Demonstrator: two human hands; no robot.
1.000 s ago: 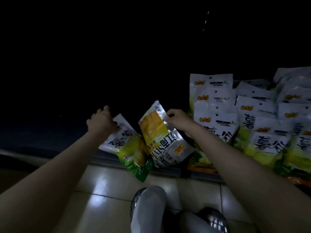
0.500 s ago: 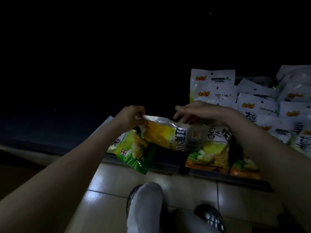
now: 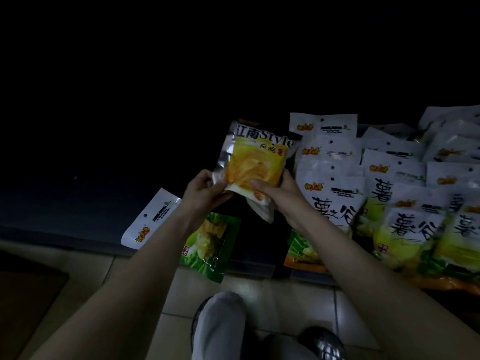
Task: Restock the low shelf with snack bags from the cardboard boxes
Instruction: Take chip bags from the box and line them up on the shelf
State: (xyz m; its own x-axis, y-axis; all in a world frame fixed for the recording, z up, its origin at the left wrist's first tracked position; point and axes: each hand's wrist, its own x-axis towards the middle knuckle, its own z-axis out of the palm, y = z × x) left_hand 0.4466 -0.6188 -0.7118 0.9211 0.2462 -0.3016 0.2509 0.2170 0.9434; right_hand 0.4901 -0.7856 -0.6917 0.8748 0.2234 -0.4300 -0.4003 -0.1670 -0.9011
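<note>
Above the low shelf [image 3: 65,224]: one yellow-and-silver snack bag [image 3: 253,159], upright.
Left hand [image 3: 205,194] and right hand [image 3: 279,193] both grip its bottom edge; one green-and-white bag [image 3: 207,245] lies beneath.

A single head-worn camera looks forward and steeply down over both forearms, close to the low shelf edge [image 3: 78,236] running across mid-frame. The tiled floor [image 3: 272,297] and the wearer's knee [image 3: 220,326] fill the bottom edge. With only one view, nothing is shared.
</note>
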